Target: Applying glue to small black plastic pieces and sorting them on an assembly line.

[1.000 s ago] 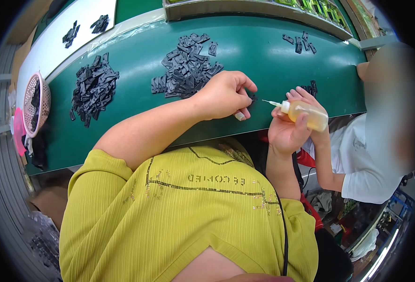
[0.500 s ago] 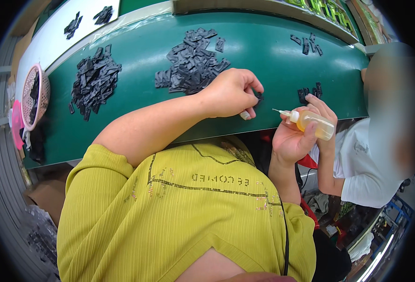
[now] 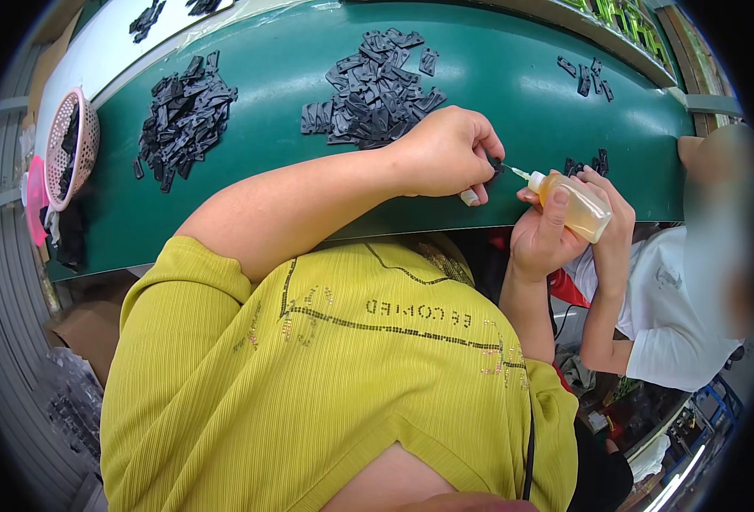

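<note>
My left hand [image 3: 454,154] reaches over the green table with its fingers pinched on a small black part [image 3: 496,166], mostly hidden by the fingertips. In my right hand [image 3: 541,241] is a clear squeeze bottle [image 3: 586,212] of pale yellow liquid, tilted so that its thin needle tip points left. That tip is at the black part; whether it touches I cannot tell. Beyond my left wrist lies a large pile of flat black parts [image 3: 377,94]. A second pile of black parts [image 3: 185,119] is farther left.
At the right sits a co-worker in a white shirt [image 3: 675,316], whose hand [image 3: 620,205] is just behind the bottle. A few black parts [image 3: 599,162] lie near that hand, and several more [image 3: 584,81] farther back. A pink basket [image 3: 87,154] stands at the table's left end.
My right hand has brought the bottle's needle tip from a gap away up to the black part in my left hand. The whole view has shifted slightly.
</note>
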Demonstrator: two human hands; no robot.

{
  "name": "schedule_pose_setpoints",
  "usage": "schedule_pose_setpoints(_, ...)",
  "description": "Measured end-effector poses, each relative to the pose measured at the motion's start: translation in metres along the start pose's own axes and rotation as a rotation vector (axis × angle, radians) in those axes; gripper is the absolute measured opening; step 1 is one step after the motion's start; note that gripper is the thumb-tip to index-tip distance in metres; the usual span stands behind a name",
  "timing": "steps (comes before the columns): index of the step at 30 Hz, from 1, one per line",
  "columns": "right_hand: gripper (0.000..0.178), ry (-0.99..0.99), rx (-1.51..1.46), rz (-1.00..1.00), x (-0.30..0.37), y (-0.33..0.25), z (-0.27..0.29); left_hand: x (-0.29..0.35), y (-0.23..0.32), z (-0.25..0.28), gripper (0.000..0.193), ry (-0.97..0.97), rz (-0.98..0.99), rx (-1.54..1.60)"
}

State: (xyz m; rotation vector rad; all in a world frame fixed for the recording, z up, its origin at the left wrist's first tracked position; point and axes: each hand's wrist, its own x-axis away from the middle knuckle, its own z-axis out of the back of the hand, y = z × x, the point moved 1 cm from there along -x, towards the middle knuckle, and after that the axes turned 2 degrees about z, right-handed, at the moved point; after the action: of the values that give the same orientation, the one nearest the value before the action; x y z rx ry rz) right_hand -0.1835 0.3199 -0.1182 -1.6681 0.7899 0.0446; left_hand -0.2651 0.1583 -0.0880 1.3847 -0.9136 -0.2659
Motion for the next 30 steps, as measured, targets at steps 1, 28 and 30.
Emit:
schedule_pose_setpoints(1,0.029,0.004,-0.006,-0.005,0.0002,-0.0002,0.0001,-0.0001,-0.0002,-0.0001,0.028,0.0,0.001,0.001)
schedule_pose_setpoints(28,0.019,0.049,0.115,0.061,0.0006,-0.0037,-0.0009,0.0017,0.0037,-0.002,0.026,0.013,0.019,0.0)
schedule_pose_setpoints(30,0.02,0.034,0.042,0.043,-0.0027,-0.0039,0.0019,0.0018,0.0029,-0.0014,0.026,0.017,0.018,0.002)
